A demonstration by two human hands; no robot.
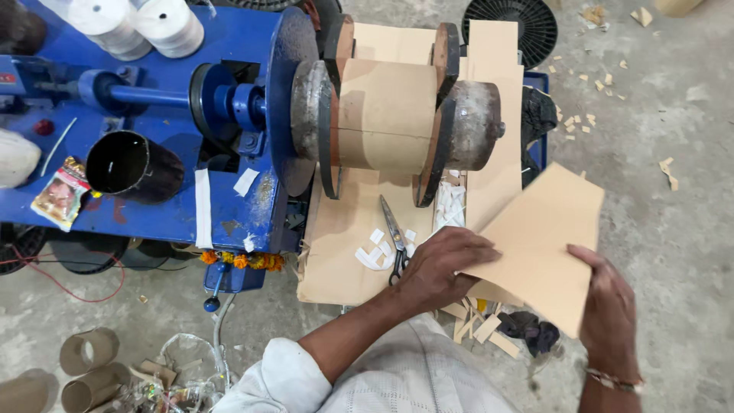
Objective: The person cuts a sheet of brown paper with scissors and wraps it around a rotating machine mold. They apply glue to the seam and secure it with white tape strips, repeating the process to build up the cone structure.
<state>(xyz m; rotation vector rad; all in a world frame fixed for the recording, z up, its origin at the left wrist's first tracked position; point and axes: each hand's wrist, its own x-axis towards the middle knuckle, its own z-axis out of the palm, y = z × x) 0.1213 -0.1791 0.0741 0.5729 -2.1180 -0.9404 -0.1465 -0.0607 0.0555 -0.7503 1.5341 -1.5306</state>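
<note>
Seen from above at a blue winding machine (153, 206): left hand (440, 264) spread flat, fingers pressed on the near-left edge of a tan pressboard sheet (547, 245); right hand (608, 306) closed around the sheet's right edge, thumb on top. Sheet held tilted and clear of the concrete floor (680, 199), just right of the work surface, gripped at two opposite edges, apparently to keep the thin card from sagging or curling. Directly beyond the hands, a former wrapped in the same tan card (386, 115), clamped between two dark discs and two grey metal end drums on the machine's spindle. Beneath it, more flat card (344, 245) laid out as a working bed, with scissors (394, 237) lying blades far, handles near, touching the left hand's knuckle side, kept within easy reach; white tape scraps (375, 248) scattered just beside them. Far left on the machine, two white thread spools (138, 23), a black open cylinder (134, 164) and a small printed sachet (61, 191). Near left on the floor, cardboard tubes (88, 352). Card offcuts (478, 329) piled under the sheet, smaller chips strewn across the far-right floor beside a black round fan grille (520, 27).
</note>
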